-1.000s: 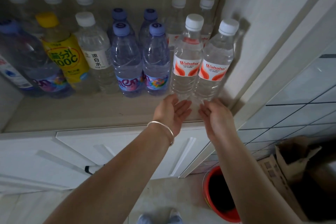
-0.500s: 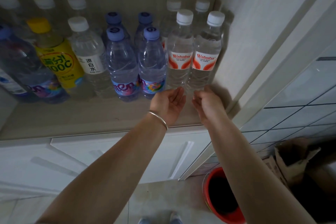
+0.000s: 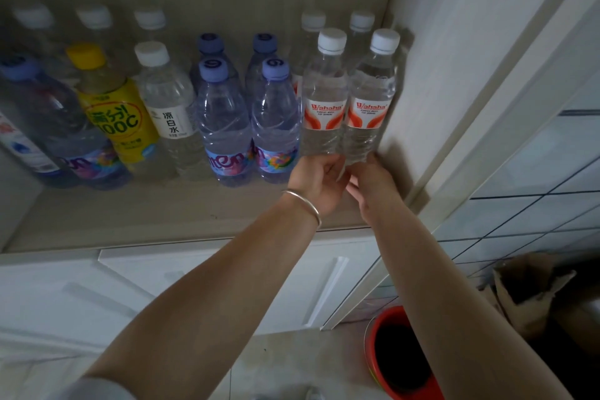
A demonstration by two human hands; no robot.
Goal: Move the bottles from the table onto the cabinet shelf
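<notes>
Pale wood-grain panels form the cabinet (image 3: 454, 42), whose open shelf (image 3: 162, 214) runs out to the left of both hands and carries two rows of upright bottles. Below the forearms sit white cupboard doors (image 3: 201, 282), and down to the right of the right arm a red bucket (image 3: 389, 364) stands on the floor just beside a torn cardboard box (image 3: 532, 289), with grey wall tiles (image 3: 535, 204) above them. Farthest left of the hands is a large blue-capped bottle (image 3: 48, 120), then a yellow bottle (image 3: 113, 114) with a yellow cap, then a clear bottle with a white cap and Chinese lettering (image 3: 168, 107). Closer in, just left of the left hand, two purple-capped bottles (image 3: 250, 127) stand side by side, with another pair behind them. Directly above the hands stand two Wahaha bottles: the left Wahaha bottle (image 3: 323, 97) and the right Wahaha bottle (image 3: 370, 97), touching each other, the right one hard against the cabinet's side wall, and two more white-capped bottles behind them. The left hand (image 3: 316, 180), with a silver bangle (image 3: 305, 206) on its wrist, has its fingers curled at the base of the left Wahaha bottle. The right hand (image 3: 373, 180) curls likewise at the base of the right one. The two hands touch at the fingers, so I cannot tell how firm either grip is.
</notes>
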